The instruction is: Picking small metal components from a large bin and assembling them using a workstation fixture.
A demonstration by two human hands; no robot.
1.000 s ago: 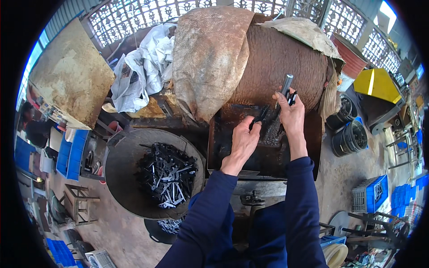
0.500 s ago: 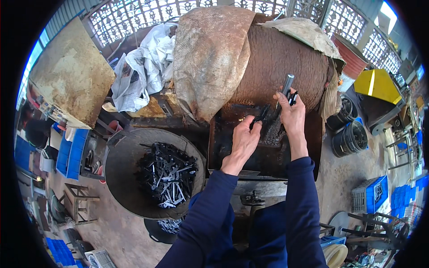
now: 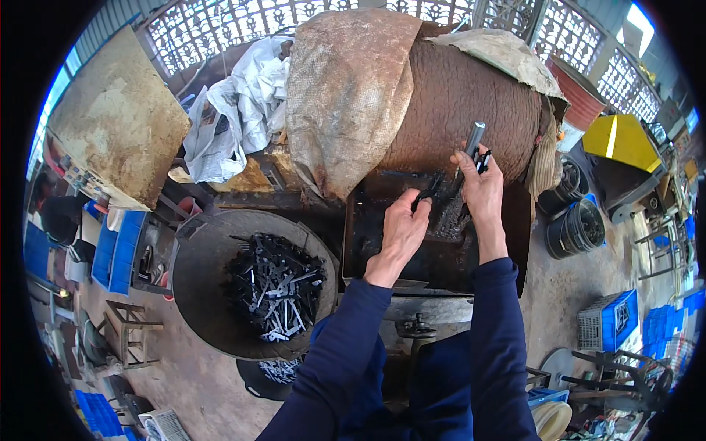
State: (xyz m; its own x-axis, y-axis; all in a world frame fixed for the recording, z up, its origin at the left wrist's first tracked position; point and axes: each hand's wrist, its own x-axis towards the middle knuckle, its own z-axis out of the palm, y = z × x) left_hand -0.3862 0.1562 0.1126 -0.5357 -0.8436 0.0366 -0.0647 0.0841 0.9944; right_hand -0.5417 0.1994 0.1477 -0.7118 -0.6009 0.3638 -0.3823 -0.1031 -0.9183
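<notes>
Both my hands are over a dark, grimy metal tray (image 3: 507,272) in front of a big brown drum-shaped wheel (image 3: 471,95). My left hand (image 3: 401,231) is closed around a small black curved piece (image 3: 421,198), whose far end blends into the dark tray. In my right hand (image 3: 482,192), a shiny grey metal bar (image 3: 476,137) points up and away toward the wheel. Against that bar, the same fingers also grip a small black piece (image 3: 483,160). The lower end of the bar is lost near a wet, dark lump (image 3: 450,220) in the tray.
Left of the tray stands a large round basin (image 3: 193,294) with many black and grey metal pieces (image 3: 283,283). A smaller dark bucket (image 3: 254,386) sits below it. Stained sacking (image 3: 349,95) drapes over the wheel's left side. Black buckets (image 3: 577,229) stand at the right.
My hands keep nearly the same places and grips. Only a very slight shift of the bar and left fingers shows.
</notes>
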